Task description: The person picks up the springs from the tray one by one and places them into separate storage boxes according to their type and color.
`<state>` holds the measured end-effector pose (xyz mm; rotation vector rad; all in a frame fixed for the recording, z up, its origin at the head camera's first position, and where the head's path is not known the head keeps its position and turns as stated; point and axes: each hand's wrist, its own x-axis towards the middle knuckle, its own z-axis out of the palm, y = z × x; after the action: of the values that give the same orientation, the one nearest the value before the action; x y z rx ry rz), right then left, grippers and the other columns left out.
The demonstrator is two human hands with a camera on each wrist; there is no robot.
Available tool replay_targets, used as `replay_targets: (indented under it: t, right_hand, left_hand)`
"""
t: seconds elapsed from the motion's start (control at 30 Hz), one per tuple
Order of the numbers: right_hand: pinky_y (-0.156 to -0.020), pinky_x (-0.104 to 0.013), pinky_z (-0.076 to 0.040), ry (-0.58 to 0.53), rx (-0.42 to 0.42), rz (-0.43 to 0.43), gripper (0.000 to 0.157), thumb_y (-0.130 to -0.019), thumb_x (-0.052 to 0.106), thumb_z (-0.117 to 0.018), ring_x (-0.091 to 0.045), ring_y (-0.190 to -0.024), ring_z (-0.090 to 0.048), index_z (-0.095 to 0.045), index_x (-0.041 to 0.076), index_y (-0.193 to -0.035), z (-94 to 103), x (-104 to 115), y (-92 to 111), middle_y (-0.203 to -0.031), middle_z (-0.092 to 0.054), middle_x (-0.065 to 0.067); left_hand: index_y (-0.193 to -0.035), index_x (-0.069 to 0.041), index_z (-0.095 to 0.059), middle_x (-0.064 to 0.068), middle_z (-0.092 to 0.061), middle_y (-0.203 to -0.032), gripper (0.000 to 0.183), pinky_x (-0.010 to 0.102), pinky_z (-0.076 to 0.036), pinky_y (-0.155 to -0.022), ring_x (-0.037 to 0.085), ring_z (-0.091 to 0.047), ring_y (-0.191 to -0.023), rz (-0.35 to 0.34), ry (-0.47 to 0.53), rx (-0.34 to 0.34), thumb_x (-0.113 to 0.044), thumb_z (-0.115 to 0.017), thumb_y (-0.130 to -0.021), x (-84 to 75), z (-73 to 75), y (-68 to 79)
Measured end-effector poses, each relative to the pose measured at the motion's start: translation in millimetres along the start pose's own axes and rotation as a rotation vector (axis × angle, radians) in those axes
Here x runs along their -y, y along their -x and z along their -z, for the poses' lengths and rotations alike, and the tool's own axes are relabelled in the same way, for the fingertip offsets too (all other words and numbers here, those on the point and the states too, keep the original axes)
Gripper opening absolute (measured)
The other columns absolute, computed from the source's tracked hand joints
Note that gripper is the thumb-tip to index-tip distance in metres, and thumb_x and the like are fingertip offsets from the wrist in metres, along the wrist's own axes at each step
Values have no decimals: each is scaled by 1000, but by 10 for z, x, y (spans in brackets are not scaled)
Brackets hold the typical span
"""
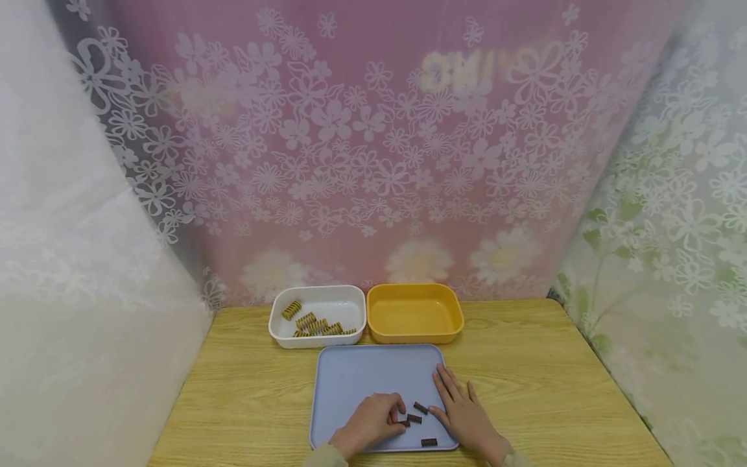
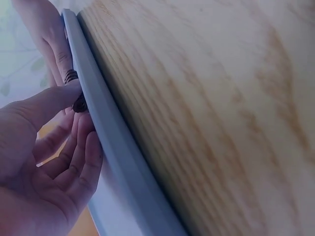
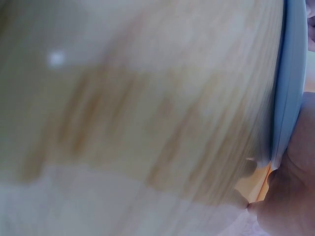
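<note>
A blue-lilac tray lies on the table with several small dark coil springs on its lower right part. My left hand reaches over the tray and pinches one dark spring between thumb and fingers, low against the tray. Just beside it lies another dark spring, with one more spring further up. A separate spring lies near the front rim. My right hand rests with extended fingers across the tray's right rim, its thumb close to the springs.
Behind the tray, a white bin contains several yellow springs. A yellow bin with nothing visible inside stands right next to it. Wooden table surface extends on both sides, and flowered curtains hang around the back and sides.
</note>
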<state>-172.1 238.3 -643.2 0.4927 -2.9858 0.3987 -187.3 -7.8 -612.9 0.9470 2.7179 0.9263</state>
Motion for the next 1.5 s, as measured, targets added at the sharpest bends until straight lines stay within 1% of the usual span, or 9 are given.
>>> replay_targets:
  t: [0.13, 0.3, 0.43, 0.6, 0.8, 0.93, 1.03, 1.23, 1.5]
  right_hand:
    - [-111, -73, -27, 5, -3, 4, 68, -102, 43, -57, -35, -150, -29, -40, 2, -154, 10, 1, -1, -164, -30, -15]
    - [-110, -72, -28, 5, -23, 15, 68, -101, 40, -59, -36, -149, -30, -41, 1, -153, 22, 7, 2, -163, -32, -17]
    - [-109, -73, -28, 5, -28, 14, 68, -101, 40, -60, -36, -149, -31, -42, 0, -152, 26, 5, 1, -162, -32, -17]
    - [-109, -73, -30, 15, -37, 24, 68, -101, 41, -60, -37, -148, -33, -43, 1, -152, 29, 4, 3, -162, -33, -17]
    - [-104, -74, -33, 13, -116, 72, 68, -99, 44, -60, -40, -143, -39, -47, -1, -149, -19, -30, 12, -158, -38, -19]
    - [-102, -76, -33, -7, -139, 95, 70, -102, 49, -53, -33, -150, -29, -43, 1, -152, -67, -66, 21, -161, -34, -15]
    - [-102, -76, -32, -5, -126, 96, 71, -103, 51, -50, -30, -153, -23, -40, 3, -153, -75, -70, 24, -163, -31, -14]
    - [-106, -75, -30, -6, -81, 54, 69, -99, 43, -60, -40, -146, -34, -45, -1, -150, -25, -18, 10, -159, -37, -19]
    - [-104, -75, -31, -11, -91, 60, 69, -99, 42, -62, -40, -145, -35, -45, -1, -149, -5, 14, 30, -159, -37, -19]
  left_hand:
    - [-91, -18, -70, -14, -56, -67, 17, 14, -38, -57, -5, -44, -59, 19, 9, -26, -20, -84, -82, 33, -12, -4]
    - [-85, -18, -73, -13, -53, -68, 9, 14, -37, -58, -5, -41, -61, 18, -2, -89, -17, -81, -83, 41, 17, 2]
    - [-82, -18, -74, -14, -50, -69, 7, 14, -36, -58, -4, -41, -62, 17, -6, -121, -17, -81, -82, 47, 40, -6]
    - [-83, -17, -74, -13, -50, -70, 7, 14, -37, -57, -5, -41, -62, 5, 31, -152, -17, -80, -83, 64, 55, -22]
    - [-86, -15, -73, -11, -58, -76, 7, 14, -44, -60, -6, -48, -65, 34, 104, -146, -16, -80, -85, 71, 81, -58]
    - [-86, -15, -73, -12, -64, -75, 6, 15, -47, -60, -7, -53, -65, 71, 169, -120, -15, -80, -88, 57, 109, -88]
    - [-87, -14, -72, -12, -65, -74, 6, 15, -48, -59, -6, -53, -64, 78, 194, -124, -13, -78, -89, 52, 126, -101]
    - [-88, -16, -71, -10, -59, -75, 9, 16, -47, -60, -4, -50, -66, 51, 176, -210, -12, -80, -88, 66, 148, -119]
    - [-90, -15, -73, -6, -59, -79, 12, 15, -48, -61, 1, -54, -68, 34, 189, -315, -11, -83, -84, 75, 236, -217]
